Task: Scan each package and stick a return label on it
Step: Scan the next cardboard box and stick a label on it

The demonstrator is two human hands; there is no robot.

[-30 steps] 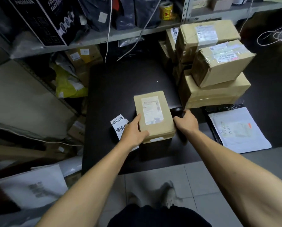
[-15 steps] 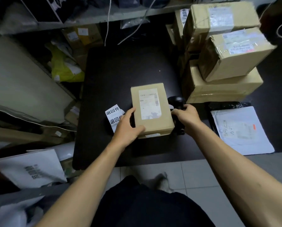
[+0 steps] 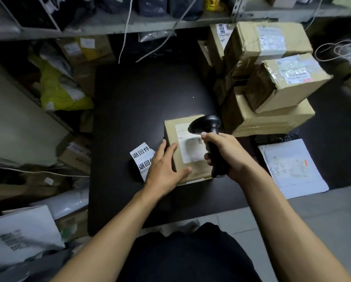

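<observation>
So the small cardboard box (image 3: 188,151) sits flat near the front edge of the black tabletop (image 3: 142,102), shipping label (image 3: 191,145) facing up, which makes sense since the barcode has to be readable from above. The left hand (image 3: 163,165) lies flat on the box's left side with fingers stretched out, looks like it's just pinning it so it doesn't slide. The right hand (image 3: 227,157) is wrapped around the handle of a black barcode scanner (image 3: 209,137), whose head hovers right over the label and points down at it. My guess is we're mid-scan, sticker comes after.

The strip of return stickers (image 3: 142,157) lies just beside the box on the left, partly under the left hand, so it's within easy reach. You can read 退回件 printed on it, twice, the second one cut off by the hand.

The print on the shipping label is too blurry to read. Stacked cardboard boxes (image 3: 272,88) wait at the right, and a white mailer bag (image 3: 290,167) lies near the right hand; their labels aren't legible either.
</observation>
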